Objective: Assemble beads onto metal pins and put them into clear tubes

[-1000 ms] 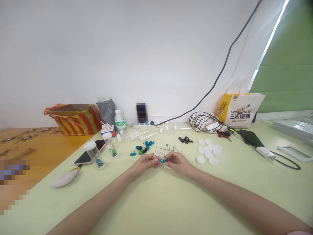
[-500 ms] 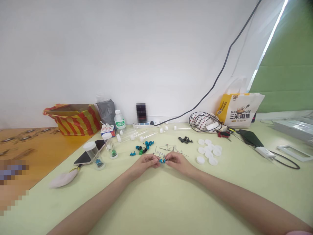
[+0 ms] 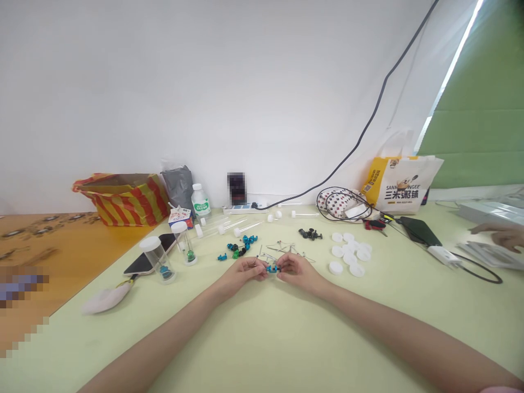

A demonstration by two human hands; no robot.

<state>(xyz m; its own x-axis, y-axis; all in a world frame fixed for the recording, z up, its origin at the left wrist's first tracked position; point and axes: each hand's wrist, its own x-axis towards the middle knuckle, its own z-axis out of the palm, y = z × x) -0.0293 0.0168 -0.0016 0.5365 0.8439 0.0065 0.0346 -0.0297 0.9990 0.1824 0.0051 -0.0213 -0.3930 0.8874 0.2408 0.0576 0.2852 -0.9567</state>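
Note:
Between my two hands is a small blue part (image 3: pixel 272 269). My left hand (image 3: pixel 248 269) pinches its left side, with a thin metal pin sticking up by the fingers. The fingers of my right hand (image 3: pixel 295 268) close on the right end, where something small and dark shows. Just beyond lie thin metal pins (image 3: pixel 282 246). Blue, green and black parts (image 3: pixel 241 247) are piled behind my left hand, and one blue piece (image 3: pixel 221 257) lies apart. Black parts (image 3: pixel 311 234) and round white caps (image 3: pixel 349 252) are beyond my right hand.
Two capped clear jars (image 3: pixel 189 252) and a phone (image 3: pixel 143 261) stand or lie at left. Clear tubes (image 3: pixel 248 228) lie behind, near a bottle (image 3: pixel 200 203). At the right edge another person's hand (image 3: pixel 501 236) is over white frames (image 3: pixel 487 254); a power bank (image 3: pixel 444 256) lies nearer.
Another person's hand has come in at the right edge, and the white frame there has shifted. The fingers of my right hand have moved slightly, showing more of the dark piece beside the blue part.

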